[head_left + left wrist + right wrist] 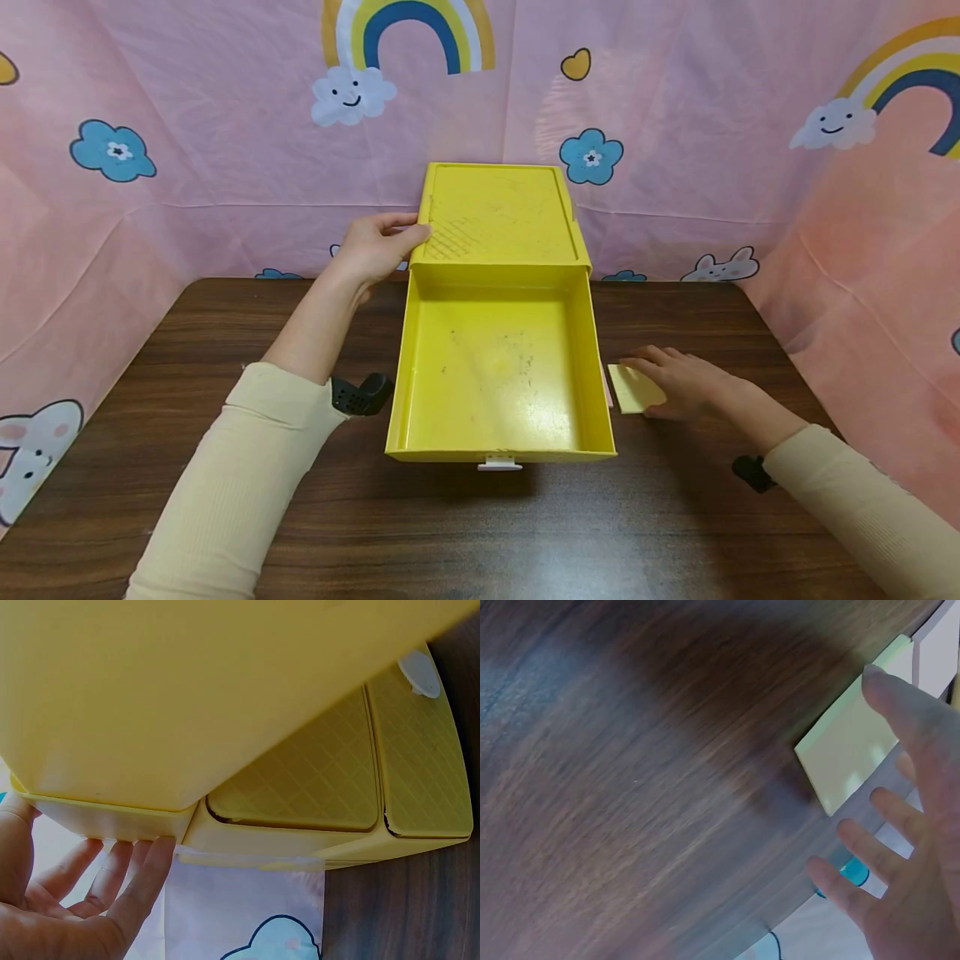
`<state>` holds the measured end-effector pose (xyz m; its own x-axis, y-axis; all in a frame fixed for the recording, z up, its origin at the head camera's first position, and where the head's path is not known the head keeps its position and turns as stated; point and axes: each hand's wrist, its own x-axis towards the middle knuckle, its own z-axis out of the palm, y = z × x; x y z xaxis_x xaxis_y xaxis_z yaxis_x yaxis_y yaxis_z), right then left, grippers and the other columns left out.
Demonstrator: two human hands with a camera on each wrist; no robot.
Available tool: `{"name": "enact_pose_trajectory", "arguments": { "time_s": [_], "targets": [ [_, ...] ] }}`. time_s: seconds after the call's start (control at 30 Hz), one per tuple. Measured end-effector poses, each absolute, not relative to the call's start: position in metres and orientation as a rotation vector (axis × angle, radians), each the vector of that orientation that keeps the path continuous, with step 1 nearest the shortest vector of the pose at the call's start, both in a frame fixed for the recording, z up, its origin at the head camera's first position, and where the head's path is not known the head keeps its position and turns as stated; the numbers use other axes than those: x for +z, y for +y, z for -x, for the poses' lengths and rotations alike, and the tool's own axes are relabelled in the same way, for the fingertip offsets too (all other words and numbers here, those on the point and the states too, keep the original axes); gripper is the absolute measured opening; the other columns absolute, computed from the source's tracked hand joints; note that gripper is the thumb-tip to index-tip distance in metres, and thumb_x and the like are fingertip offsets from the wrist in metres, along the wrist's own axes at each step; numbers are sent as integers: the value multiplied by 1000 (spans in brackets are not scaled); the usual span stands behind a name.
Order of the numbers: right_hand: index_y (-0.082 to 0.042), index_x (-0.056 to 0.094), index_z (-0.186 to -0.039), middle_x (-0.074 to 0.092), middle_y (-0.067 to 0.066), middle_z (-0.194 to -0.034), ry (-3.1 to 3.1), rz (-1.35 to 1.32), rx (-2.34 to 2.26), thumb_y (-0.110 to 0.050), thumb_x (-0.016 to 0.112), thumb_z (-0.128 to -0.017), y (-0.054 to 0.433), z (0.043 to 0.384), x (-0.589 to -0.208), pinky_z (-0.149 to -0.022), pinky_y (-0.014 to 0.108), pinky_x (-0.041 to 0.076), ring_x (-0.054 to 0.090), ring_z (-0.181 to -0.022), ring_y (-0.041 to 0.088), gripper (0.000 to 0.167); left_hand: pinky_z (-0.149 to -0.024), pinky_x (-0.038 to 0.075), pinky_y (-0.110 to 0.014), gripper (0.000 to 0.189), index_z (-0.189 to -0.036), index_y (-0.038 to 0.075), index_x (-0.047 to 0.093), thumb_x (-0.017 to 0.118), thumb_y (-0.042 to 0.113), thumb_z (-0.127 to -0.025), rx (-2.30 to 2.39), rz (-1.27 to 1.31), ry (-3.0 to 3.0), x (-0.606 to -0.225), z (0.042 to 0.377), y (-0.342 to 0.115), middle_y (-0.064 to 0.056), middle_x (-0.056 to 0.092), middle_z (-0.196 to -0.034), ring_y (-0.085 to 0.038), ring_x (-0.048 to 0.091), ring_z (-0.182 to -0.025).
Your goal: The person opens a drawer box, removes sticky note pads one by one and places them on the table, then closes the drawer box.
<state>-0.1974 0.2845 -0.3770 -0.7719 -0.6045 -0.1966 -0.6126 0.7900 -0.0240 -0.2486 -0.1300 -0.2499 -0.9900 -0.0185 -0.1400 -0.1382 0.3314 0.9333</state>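
A yellow plastic drawer cabinet (498,212) stands on the table, its top drawer (487,367) pulled out toward me. Inside, the drawer shows only its scuffed floor. My left hand (378,250) steadies the cabinet at its upper left edge, thumb on the top. In the left wrist view, the fingers (154,866) reach fairly straight against the side wall. To the right of the drawer, my right hand (686,383) is spread over a pale yellow sticky note pad (632,390). Its thumb (877,682) is at one edge of the pad, and the other fingers extend past it.
A pink pad (607,389) lies beside the yellow one, mostly hidden by the drawer. Lower closed drawers (300,769) appear in the left wrist view. A white handle (499,463) is on the open drawer's front. Pink printed cloth (262,125) surrounds the dark wooden table (525,542).
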Motion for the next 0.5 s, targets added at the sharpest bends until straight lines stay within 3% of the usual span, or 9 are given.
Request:
{"name": "enact_pose_trajectory", "arguments": {
  "time_s": [0.5],
  "targets": [
    [-4,41,-135,44,17,-123,2801,915,19,-29,76,-75,290,198,-383,-76,45,52,50,-96,30,74,-91,48,-36,51,-135,19,49,59,36,-88,1744,139,2489,-250,249,-132,-6,55,-119,-19,57,-95]
  ]
}}
